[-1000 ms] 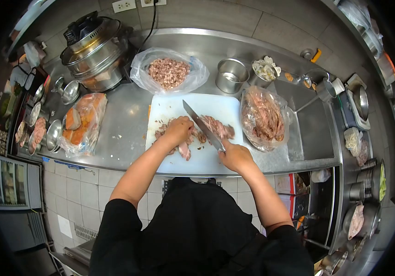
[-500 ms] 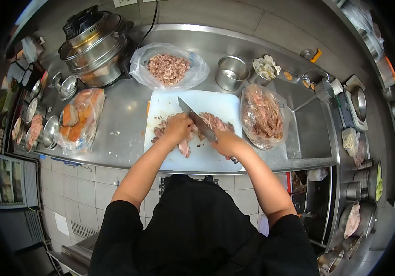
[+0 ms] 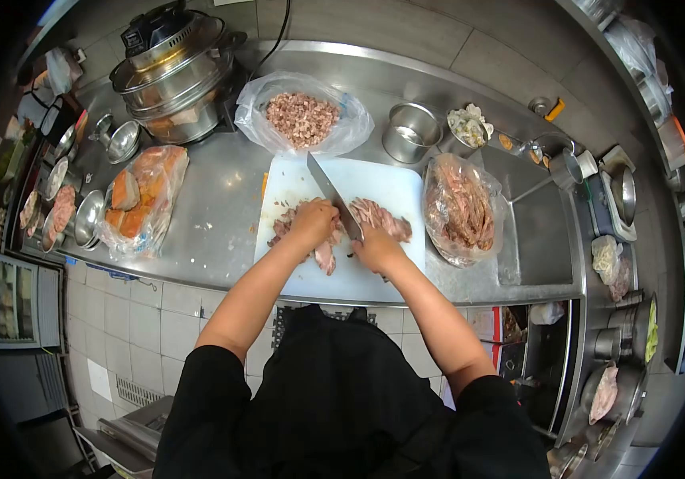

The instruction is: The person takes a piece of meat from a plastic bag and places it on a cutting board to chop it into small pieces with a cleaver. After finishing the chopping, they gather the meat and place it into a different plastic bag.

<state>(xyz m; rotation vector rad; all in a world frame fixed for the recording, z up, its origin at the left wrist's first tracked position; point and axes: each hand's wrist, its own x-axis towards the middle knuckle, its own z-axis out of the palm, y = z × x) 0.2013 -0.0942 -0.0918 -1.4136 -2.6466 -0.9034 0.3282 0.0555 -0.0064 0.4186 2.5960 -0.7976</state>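
A white cutting board [image 3: 394, 177] lies in front of me. On it, my right hand [image 3: 377, 247] is closed around the handle of a large kitchen knife [image 3: 328, 188], whose blade points away and to the left. My left hand [image 3: 315, 223] has its fingers curled and pressed on pieces of meat just left of the blade. A meat strip [image 3: 325, 258] sticks out toward me below those fingers. To the right of the blade sits a pile of sliced meat [image 3: 380, 219]. Small scraps lie around the left hand, partly hidden under it.
Behind the board is a plastic bag of diced meat [image 3: 302, 120], with a steel pot [image 3: 411, 133] to its right. A bag of meat strips [image 3: 462, 211] stands beside the sink [image 3: 542, 231]. Bagged orange-skinned meat blocks [image 3: 143, 199] lie at left, near a steel cooker [image 3: 179, 88].
My right hand and the knife have shifted slightly left and forward over the board, closer to the left hand. The left hand stays on the meat. The whole view has shifted a little.
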